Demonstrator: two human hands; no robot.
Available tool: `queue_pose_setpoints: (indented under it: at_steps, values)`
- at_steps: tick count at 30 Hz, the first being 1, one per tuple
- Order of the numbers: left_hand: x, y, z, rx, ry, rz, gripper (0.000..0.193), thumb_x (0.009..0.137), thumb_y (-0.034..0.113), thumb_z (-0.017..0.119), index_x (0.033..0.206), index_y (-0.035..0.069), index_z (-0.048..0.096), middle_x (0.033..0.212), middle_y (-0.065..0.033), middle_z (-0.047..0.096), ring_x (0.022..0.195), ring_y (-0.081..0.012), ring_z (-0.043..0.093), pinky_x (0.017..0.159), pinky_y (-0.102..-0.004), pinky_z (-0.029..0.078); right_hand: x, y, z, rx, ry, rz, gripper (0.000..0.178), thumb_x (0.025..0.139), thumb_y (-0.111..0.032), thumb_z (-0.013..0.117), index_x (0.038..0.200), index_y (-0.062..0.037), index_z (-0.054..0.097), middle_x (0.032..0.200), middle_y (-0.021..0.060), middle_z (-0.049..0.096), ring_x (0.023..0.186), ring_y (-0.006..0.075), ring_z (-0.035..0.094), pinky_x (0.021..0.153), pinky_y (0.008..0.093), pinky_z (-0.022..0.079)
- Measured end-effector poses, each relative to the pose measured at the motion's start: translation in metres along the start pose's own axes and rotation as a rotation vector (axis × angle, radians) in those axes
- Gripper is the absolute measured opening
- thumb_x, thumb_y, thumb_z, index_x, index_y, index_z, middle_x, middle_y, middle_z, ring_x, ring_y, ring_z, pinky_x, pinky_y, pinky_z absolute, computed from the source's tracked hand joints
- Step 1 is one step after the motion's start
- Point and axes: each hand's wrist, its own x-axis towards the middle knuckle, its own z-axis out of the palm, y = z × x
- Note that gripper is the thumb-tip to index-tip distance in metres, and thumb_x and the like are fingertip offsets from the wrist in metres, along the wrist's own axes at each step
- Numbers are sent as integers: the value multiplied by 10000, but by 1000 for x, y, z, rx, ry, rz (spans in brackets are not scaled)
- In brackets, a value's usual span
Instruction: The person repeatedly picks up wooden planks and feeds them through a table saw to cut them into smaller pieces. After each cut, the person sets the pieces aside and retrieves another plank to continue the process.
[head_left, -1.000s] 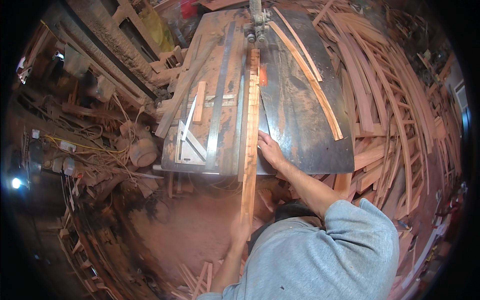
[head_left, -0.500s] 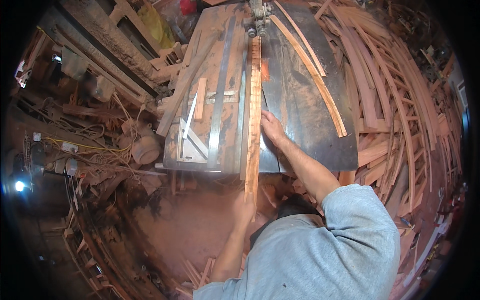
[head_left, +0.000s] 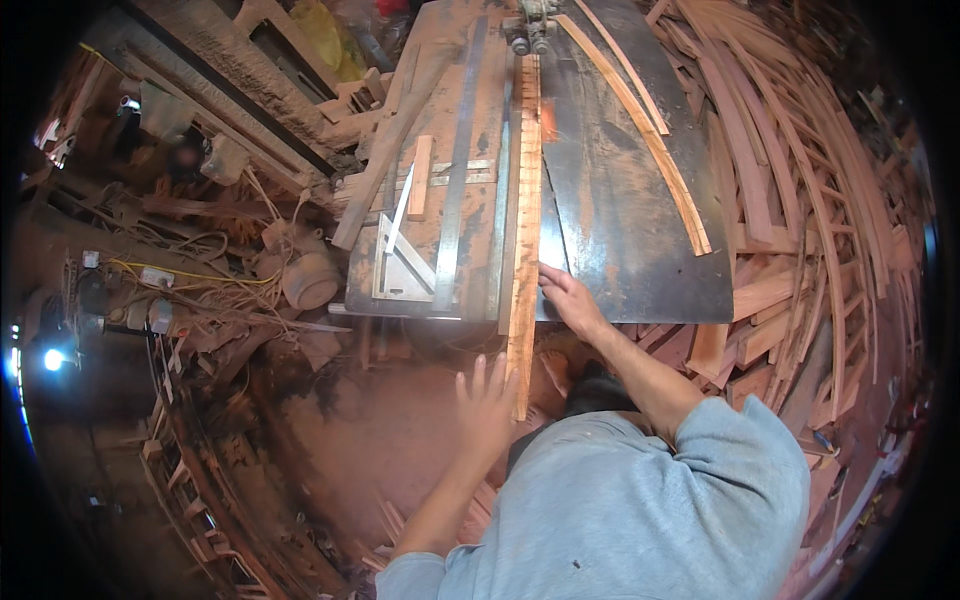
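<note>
Square (head_left: 405, 262): flat on the table (head_left: 640, 250), left of the strip.
Left hand (head_left: 487, 402): fingers spread, open palm against the strip's near end.
Strip (head_left: 524, 230): long axis runs away toward the blade (head_left: 531, 40).
Right hand (head_left: 568, 298): flat, pressing the strip's right edge, farther up.

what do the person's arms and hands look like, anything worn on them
Both hands are bare: no gloves, rings or watch show on the left hand or the right hand. The forearms are uncovered too. A loose, faded grey-blue shirt with short sleeves ends near the elbows, with a few small dark specks on the cloth.
</note>
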Motion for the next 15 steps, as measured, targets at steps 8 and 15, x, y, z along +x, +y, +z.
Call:
queue_pose_setpoints:
  at_steps: [8,15]
  values:
    - [44,-10,0,67,109,60,618,821,235,729,1420,129,618,1666,-119,333,1540,-408,265,1189,-690,222,28,-16,-2,125,97,-7,541,1022,-87,463,1553,9,420,1510,161,528,1413,222,472,1204,360,330]
    - [85,-21,9,179,165,98,771,707,255,864,1432,162,618,1665,-118,330,1547,-410,239,1197,-695,204,72,-19,-27,95,96,26,534,1024,-117,489,1536,23,433,1516,170,521,1421,234,468,1203,365,337]
